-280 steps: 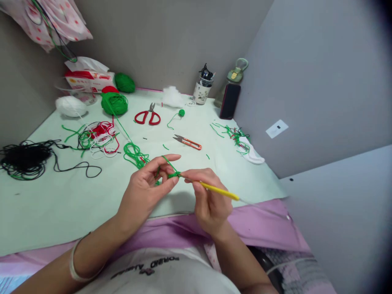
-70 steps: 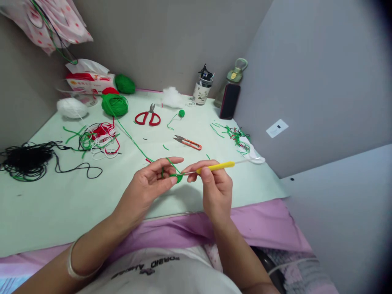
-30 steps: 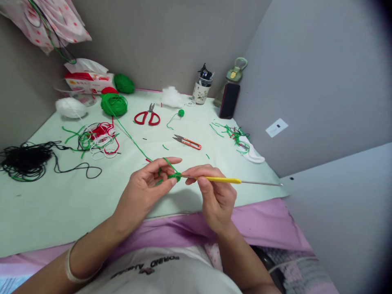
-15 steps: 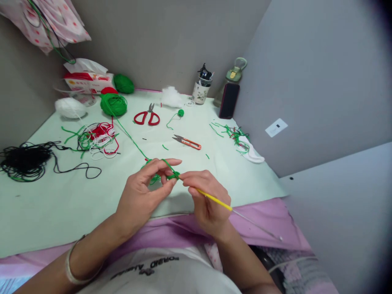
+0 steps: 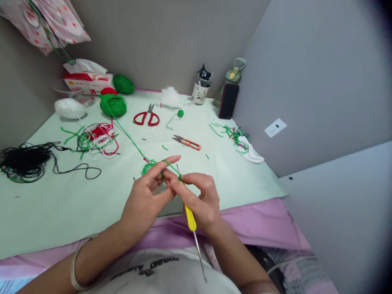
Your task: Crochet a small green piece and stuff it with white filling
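Observation:
My left hand (image 5: 146,195) pinches a small green crochet piece, with green yarn (image 5: 169,164) looped over its raised forefinger. That strand runs back across the table to a green yarn ball (image 5: 113,105). My right hand (image 5: 199,199) grips a yellow-handled crochet hook (image 5: 191,219), its tip at the green piece and its metal tail pointing down toward my body. Both hands hover just above the near edge of the pale green table (image 5: 61,204).
Red scissors (image 5: 147,117) and orange thread snips (image 5: 186,142) lie mid-table. A black yarn tangle (image 5: 24,159), a mixed red-white-green tangle (image 5: 98,136) and a white yarn ball (image 5: 70,108) sit left. A tissue box (image 5: 84,79), cup (image 5: 200,90), phone (image 5: 228,101) and green yarn scraps (image 5: 235,134) line the back and right.
My right hand has swung the hook so its tail now points down toward my body instead of out to the right. The hands have drawn closer together. The loose green loops lie on the table again.

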{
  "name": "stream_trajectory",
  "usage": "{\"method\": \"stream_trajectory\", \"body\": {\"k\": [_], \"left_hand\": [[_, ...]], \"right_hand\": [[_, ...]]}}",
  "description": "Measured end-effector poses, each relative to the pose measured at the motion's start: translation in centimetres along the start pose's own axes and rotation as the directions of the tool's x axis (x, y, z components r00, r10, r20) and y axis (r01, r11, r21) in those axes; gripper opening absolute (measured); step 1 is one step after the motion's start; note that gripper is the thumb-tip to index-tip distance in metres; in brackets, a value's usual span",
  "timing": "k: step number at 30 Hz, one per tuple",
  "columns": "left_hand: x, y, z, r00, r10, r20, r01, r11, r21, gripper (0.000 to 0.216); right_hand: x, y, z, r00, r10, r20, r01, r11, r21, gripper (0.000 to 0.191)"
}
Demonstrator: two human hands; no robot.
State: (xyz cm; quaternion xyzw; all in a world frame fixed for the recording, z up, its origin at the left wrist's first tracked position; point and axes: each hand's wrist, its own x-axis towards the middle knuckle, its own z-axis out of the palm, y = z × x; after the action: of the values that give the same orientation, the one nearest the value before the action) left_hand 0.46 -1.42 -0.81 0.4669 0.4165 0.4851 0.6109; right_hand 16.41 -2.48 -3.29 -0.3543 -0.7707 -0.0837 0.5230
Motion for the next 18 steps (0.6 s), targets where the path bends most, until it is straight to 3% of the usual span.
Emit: {"method": "stream_trajectory", "body": {"k": [2, 4, 7, 10, 14, 18], "left_hand": [[0.5, 0.3, -0.2, 0.972, -0.205, 0.116, 0.228, 0.945, -0.235, 0.049], [0.9, 0.6, -0.5, 0.939, -0.292, 0.184, 0.340, 0.868, -0.362, 0.046], [1.2, 0.8, -0.8, 0.951, -0.260, 0.166, 0.305, 0.870, -0.388, 0.040], [0.9, 0.7, -0.7, 0.965, -0.193, 0.177, 0.240, 0.920, -0.310, 0.038], [0.7, 0.4, -0.2, 0.988, -0.128, 0.083, 0.143, 0.967, -0.211, 0.034], [0.8, 0.2, 0.2, 0.989, -0.145, 0.029, 0.146, 0.934, -0.325, 0.041]], "right_hand": [[0.0, 0.0, 0.0, 0.998, 0.062, -0.034, -0.059, 0.994, 0.087, 0.030], [0.2, 0.0, 0.0, 0.965, 0.252, -0.076, -0.220, 0.931, 0.291, 0.029], [0.9, 0.1, -0.2, 0.855, 0.518, -0.028, -0.403, 0.697, 0.593, 0.024], [1.3, 0.2, 0.0, 0.823, 0.561, 0.088, -0.464, 0.575, 0.674, 0.020], [1.0, 0.1, 0.4, 0.849, 0.525, 0.064, -0.460, 0.672, 0.580, 0.021], [0.3, 0.0, 0.3, 0.968, 0.251, 0.005, -0.243, 0.932, 0.269, 0.029]]}}
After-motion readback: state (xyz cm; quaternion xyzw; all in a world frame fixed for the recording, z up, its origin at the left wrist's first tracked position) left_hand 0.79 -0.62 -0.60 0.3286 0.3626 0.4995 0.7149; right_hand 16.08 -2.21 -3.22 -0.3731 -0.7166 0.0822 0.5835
